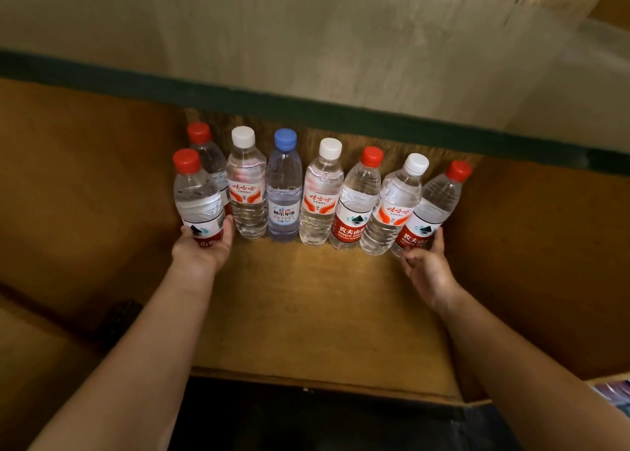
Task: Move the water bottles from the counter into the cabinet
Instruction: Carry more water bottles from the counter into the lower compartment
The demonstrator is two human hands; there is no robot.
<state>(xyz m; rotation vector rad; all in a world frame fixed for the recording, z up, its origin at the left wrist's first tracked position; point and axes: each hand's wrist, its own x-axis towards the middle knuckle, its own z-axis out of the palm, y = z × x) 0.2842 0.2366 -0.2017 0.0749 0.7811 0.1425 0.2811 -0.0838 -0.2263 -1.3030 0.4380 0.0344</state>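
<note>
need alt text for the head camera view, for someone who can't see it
Two bare hands reach into a wooden cabinet: the left hand grips a red-capped bottle, the right hand touches another at the row's right end. Eight upright water bottles stand inside, capped red, white or blue.

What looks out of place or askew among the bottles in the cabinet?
Nothing is spilled or damaged. One oddity: a red-capped bottle stands behind the front-left bottle held by the left hand, off the main row. The rightmost bottles appear to lean, perhaps only from the wide-angle lens. All caps are on.
</note>
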